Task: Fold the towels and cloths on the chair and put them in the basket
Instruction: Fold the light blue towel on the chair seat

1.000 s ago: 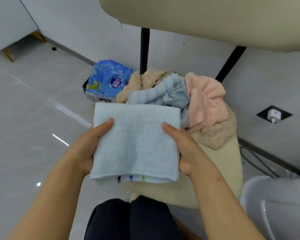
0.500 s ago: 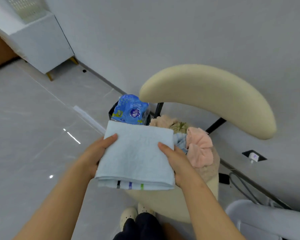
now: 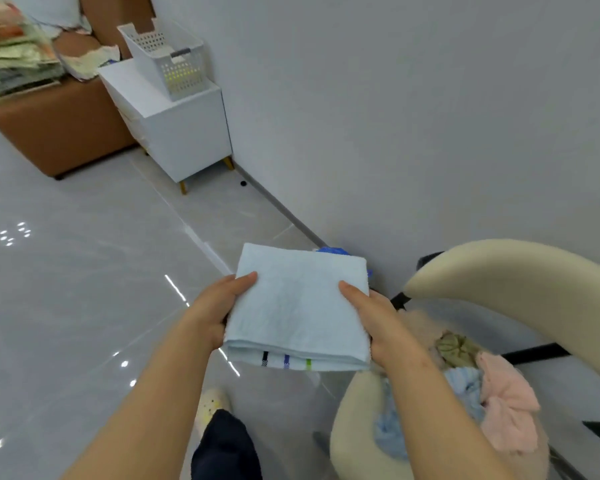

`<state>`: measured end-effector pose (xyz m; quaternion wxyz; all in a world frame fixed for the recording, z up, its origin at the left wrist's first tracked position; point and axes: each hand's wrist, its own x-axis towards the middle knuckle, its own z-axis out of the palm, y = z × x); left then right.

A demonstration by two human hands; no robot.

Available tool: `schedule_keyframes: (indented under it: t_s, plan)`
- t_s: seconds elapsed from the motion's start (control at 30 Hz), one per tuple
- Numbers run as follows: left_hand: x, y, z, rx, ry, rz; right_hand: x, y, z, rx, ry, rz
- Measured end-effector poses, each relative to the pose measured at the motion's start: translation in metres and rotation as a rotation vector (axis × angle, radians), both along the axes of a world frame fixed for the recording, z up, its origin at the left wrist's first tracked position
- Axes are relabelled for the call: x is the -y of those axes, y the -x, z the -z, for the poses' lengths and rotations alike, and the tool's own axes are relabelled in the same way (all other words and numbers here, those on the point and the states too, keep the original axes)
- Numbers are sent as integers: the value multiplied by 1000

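The left hand (image 3: pixel 219 306) and right hand (image 3: pixel 374 323) are holding a folded pale-blue towel (image 3: pixel 297 306), fingers (image 3: pixel 246 279) clamped on its side edges. Probably soft, light, floppy: supporting both sides is likely stopping it unfolding. The basket (image 3: pixel 174 60) is sitting well beyond the fingers.

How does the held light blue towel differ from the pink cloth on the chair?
The light blue towel is folded into a flat rectangle; the pink cloth is crumpled. The towel is gripped at its sides by the left hand and right hand; the pink cloth lies in the pile on the chair, untouched. The towel has coloured stripes at its near edge; the pink cloth looks plain. Both are pale, soft fabrics.
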<state>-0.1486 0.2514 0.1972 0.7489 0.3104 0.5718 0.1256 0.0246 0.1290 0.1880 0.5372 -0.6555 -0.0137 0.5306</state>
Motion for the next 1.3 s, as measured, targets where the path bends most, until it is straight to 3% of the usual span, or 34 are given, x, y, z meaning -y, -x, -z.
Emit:
schedule_keyframes:
  t_s: [0.37, 0.97, 1.3]
  plan:
    - [-228, 66, -20, -58, -96, -19, -231, 73, -16, -77, -24, 30]
    - [-600, 10, -22, -33, -138, -195, -632, 2, -20, -73, -68, -140]
    - [-827, -1, -7, -20, -153, -161, -850, 7, 4, -72, -20, -11]
